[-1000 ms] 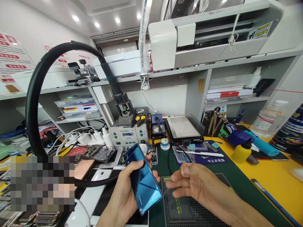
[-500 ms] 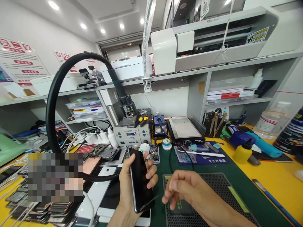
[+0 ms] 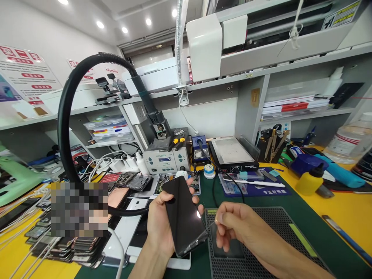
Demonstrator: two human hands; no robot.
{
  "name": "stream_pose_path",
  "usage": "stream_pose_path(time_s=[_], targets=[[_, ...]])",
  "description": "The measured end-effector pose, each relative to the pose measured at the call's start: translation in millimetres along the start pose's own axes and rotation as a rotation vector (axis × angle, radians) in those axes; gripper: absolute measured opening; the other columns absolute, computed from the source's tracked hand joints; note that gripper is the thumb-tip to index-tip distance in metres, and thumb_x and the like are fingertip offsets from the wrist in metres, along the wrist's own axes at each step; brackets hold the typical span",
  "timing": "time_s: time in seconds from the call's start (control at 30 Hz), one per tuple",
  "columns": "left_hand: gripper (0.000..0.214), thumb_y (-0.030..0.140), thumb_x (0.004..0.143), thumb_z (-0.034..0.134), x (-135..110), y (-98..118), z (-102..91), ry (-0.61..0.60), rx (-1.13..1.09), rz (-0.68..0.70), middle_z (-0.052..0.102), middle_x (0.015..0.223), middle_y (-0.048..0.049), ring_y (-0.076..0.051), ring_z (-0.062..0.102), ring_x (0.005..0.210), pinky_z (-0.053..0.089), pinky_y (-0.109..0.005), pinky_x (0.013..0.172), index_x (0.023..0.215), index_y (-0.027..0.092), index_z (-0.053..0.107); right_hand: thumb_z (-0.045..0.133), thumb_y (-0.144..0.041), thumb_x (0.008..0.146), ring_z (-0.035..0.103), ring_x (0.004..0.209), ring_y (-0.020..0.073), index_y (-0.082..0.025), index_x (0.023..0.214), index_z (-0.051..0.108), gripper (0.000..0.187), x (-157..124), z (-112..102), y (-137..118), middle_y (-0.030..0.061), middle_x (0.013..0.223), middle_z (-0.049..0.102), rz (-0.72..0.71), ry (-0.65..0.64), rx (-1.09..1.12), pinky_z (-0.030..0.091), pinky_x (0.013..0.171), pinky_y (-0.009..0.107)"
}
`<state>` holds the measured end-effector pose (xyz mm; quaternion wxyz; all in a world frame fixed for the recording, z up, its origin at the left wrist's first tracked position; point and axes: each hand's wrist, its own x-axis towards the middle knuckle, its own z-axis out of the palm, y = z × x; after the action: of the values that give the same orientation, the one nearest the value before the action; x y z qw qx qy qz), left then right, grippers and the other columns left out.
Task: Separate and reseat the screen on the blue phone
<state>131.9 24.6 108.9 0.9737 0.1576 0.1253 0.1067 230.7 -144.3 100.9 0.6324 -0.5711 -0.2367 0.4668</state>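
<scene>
My left hand (image 3: pixel 159 224) grips a black smartphone (image 3: pixel 183 215) by its edges, dark screen facing up, above the green mat (image 3: pixel 293 209). My right hand (image 3: pixel 235 228) is just right of the phone with thumb and forefinger pinched together near the phone's lower right corner, on a thin clear film (image 3: pixel 210 228) that is hard to make out. Under both hands lies a black perforated pad (image 3: pixel 261 240).
A black flexible hose (image 3: pixel 65 116) arcs over the left side. Stacked phones and screens (image 3: pixel 69 248) lie at the left. A soldering station (image 3: pixel 165 159), a heating plate (image 3: pixel 231 153), a yellow bottle (image 3: pixel 309 182) and tools stand behind, under shelves.
The phone has been turned from its blue back to its dark screen. My right hand closed from loosely open into a pinch at the phone's lower corner.
</scene>
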Motion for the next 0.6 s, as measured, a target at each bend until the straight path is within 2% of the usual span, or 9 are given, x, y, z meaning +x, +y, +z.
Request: stream_pose_path(time_s=[0.23, 0.6], targets=[[0.056, 0.015, 0.070, 0.050, -0.1, 1.2, -0.7, 0.104, 0.045, 0.053, 0.060, 0.094, -0.0121, -0.024, 0.059, 0.077, 0.055, -0.046, 0.079, 0.124, 0.006, 0.059, 0.048, -0.024, 0.087, 0.059, 0.062, 0.0144, -0.018, 0.070, 0.052, 0.019, -2.1, -8.2, -7.0, -0.0019, 0.066, 0.056, 0.007, 0.048, 0.011, 0.047, 0.061, 0.029], [0.053, 0.014, 0.065, 0.048, -4.4, 2.6, 11.2, 0.100, 0.069, 0.142, 0.062, 0.086, -0.0109, -0.024, 0.061, 0.069, 0.057, -0.044, 0.067, 0.115, 0.005, 0.063, 0.049, -0.030, 0.086, 0.055, 0.061, 0.0146, -0.019, 0.069, 0.052, 0.021, -0.3, -18.2, -6.1, -0.0009, 0.067, 0.055, 0.023, 0.119, 0.030, 0.045, 0.061, 0.029]])
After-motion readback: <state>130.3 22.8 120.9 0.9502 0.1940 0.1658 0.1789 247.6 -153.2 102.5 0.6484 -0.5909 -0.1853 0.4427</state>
